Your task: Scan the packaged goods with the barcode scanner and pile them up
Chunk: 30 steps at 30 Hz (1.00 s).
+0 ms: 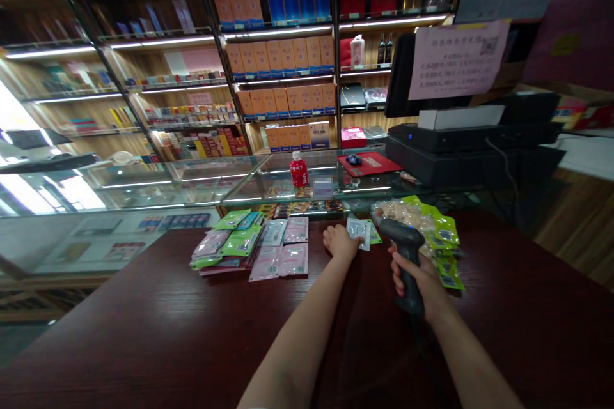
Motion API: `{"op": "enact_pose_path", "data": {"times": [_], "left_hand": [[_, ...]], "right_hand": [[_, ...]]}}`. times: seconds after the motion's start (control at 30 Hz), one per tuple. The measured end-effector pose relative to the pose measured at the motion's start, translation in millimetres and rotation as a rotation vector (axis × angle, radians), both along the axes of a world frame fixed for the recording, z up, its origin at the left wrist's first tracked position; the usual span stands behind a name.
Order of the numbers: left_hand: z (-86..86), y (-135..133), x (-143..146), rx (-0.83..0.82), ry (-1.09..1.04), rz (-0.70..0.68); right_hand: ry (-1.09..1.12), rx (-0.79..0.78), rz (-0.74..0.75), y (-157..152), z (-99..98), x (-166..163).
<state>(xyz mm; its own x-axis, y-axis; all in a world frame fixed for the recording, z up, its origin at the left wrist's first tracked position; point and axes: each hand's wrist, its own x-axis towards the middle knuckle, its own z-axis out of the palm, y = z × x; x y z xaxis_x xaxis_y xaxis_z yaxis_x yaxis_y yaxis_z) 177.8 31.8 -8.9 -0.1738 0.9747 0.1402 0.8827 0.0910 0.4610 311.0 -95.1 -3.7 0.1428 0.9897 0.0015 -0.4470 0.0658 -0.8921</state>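
Observation:
My right hand (422, 278) is wrapped round the handle of a black barcode scanner (405, 239), its head tilted toward the left over the table. My left hand (339, 241) rests on the tabletop, fingers bent downward and thumb spread away from them. That thumb touches the lower edge of a small silvery packet (357, 232), which overlaps a green packet (375, 234). Left of this hand lie pink packets (293, 259) in rows beside a pile of green and pink packets (235, 238). Yellow-green packets (444, 230) and clear-wrapped beige ones (398, 211) lie beyond the scanner.
A dark red wooden table (158, 332) spans the foreground. Behind it stands a glass display counter (240, 172) with a red bottle (298, 170) and a mouse (354, 159) on a red mat. A monitor (400, 77) rises at right. Shelves of boxes (278, 57) line the back.

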Motion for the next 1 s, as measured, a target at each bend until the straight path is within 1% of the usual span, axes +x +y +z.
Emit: {"op": "enact_pose_path", "data": {"times": [0.07, 0.17, 0.27, 0.37, 0.47, 0.57, 0.67, 0.83, 1.0], "left_hand": [[-1.1, 0.9, -1.4, -0.013, -0.086, -0.011], [-3.5, 0.8, -6.9, 0.024, -0.312, -0.106], [-6.3, -1.5, -17.8, 0.161, -0.534, -0.181], [-10.9, -5.0, -33.6, 0.304, -0.717, -0.214], [-17.9, -9.3, -49.4, 0.38, -0.855, -0.226], [-25.0, -12.9, -59.7, 0.427, -0.906, -0.209], [-29.8, -13.5, -63.6, 0.461, -0.896, -0.177], [-35.6, -6.9, -65.2, 0.487, -0.882, -0.136], [-40.7, -2.1, -65.9, 0.478, -0.954, -0.156]], "right_hand": [[-0.005, -0.008, 0.001, -0.1, 0.3, -0.4], [-0.012, -0.019, -0.004, -0.6, 1.5, -1.3], [-0.015, -0.018, -0.001, -2.0, 3.3, -2.4], [-0.04, 0.001, 0.022, -4.8, 5.1, -4.1], [-0.111, 0.017, 0.088, -9.1, 5.8, -6.8], [-0.236, -0.003, 0.18, -14.0, 5.4, -9.9], [-0.36, -0.018, 0.237, -18.2, 5.7, -11.9], [-0.458, -0.017, 0.245, -22.9, 10.4, -11.0], [-0.514, -0.009, 0.287, -25.8, 12.9, -8.6]]}}
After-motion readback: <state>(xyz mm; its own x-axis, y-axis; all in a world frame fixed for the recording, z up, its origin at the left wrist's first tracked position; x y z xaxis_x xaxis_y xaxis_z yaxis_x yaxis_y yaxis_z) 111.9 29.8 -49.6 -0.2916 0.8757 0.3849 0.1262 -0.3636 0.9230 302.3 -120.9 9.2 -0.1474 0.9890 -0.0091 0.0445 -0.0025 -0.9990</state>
